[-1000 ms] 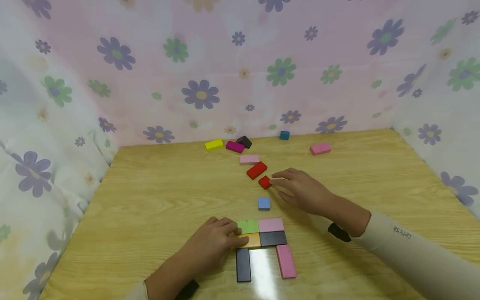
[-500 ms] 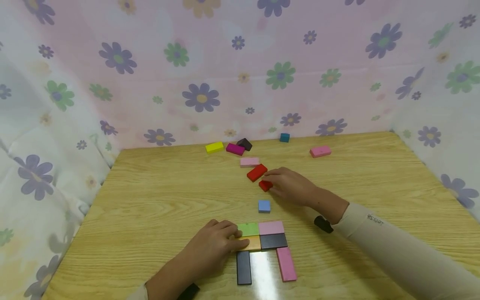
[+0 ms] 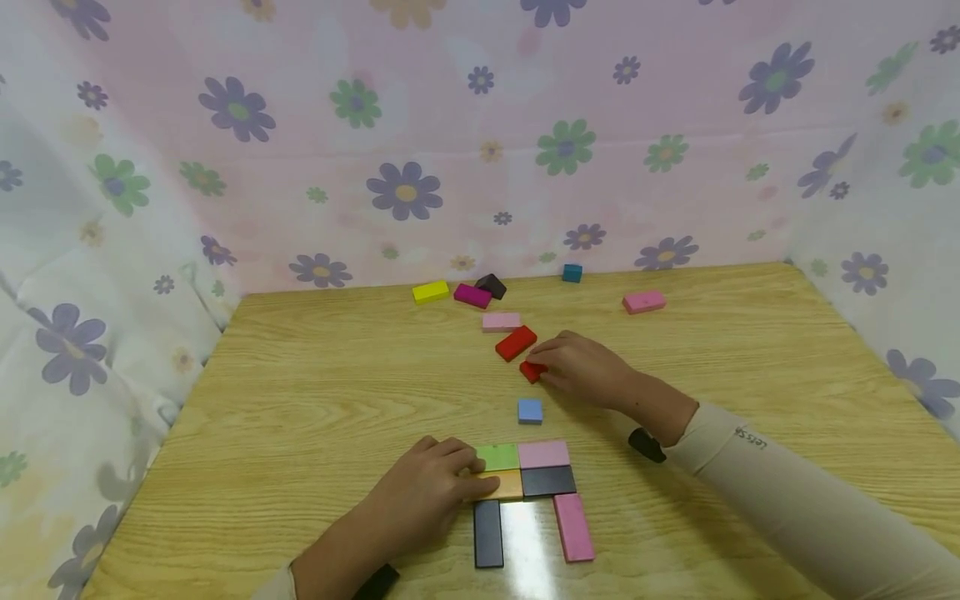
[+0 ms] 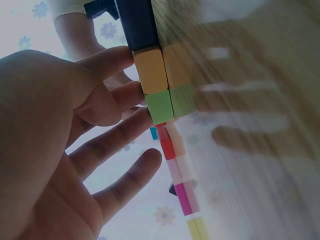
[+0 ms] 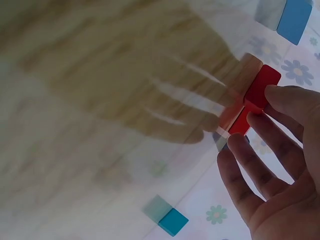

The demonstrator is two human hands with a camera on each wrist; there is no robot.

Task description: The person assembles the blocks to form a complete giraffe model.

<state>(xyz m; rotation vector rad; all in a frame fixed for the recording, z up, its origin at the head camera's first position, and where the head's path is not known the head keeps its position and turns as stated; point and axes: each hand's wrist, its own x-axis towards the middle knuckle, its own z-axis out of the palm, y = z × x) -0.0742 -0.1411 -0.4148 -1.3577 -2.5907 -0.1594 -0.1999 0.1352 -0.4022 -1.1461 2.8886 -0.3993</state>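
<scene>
My right hand (image 3: 588,373) pinches a small red block (image 5: 262,87) between thumb and fingers; the block rests on the table. Just beyond it lies a longer red block (image 3: 516,342), and a light blue block (image 3: 529,411) sits nearer me. With its fingertips, my left hand (image 3: 420,496) touches the left ends of a green block (image 3: 500,456) and an orange block (image 3: 510,485). Joined to these on the right are a light pink block (image 3: 544,454) and a dark block (image 3: 548,481). Below stand apart another dark block (image 3: 488,535) and a pink block (image 3: 574,528), both lengthwise.
Toward the back of the wooden table (image 3: 315,375) lie a yellow block (image 3: 431,292), a magenta block (image 3: 472,296), a black block (image 3: 492,286), a pale pink block (image 3: 501,322), a teal block (image 3: 572,273) and a pink block (image 3: 644,302). Flowered cloth (image 3: 300,192) encloses the back and sides.
My right hand has moved slightly left onto the small red block, and its thumb and fingers have come together on it. The left hand stays at the green and orange blocks.
</scene>
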